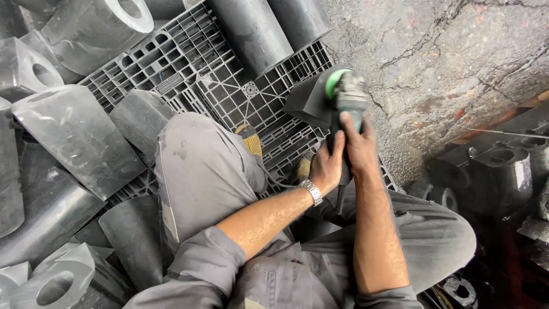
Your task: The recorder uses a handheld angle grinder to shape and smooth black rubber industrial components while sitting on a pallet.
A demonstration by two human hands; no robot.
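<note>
I count one angle grinder (pixel 347 94) in my grip, with both hands on it: my left hand (pixel 326 166) and my right hand (pixel 360 143). One black rubber block (pixel 309 100) lies under the disc. One grey plastic pallet (pixel 194 63) sits beneath me. Far off, two long black cylinders (pixel 254 31) lie on it. One wristwatch (pixel 312 191) is on my left wrist.

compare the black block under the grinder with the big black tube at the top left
The block under the grinder is wedge-shaped, with flat, angled faces; the tube at top left is round with an open central hole. The block sits on the grey plastic pallet between the person's feet; the tube lies on other pieces. Both are matt black, dusty and rubber-like.
</note>
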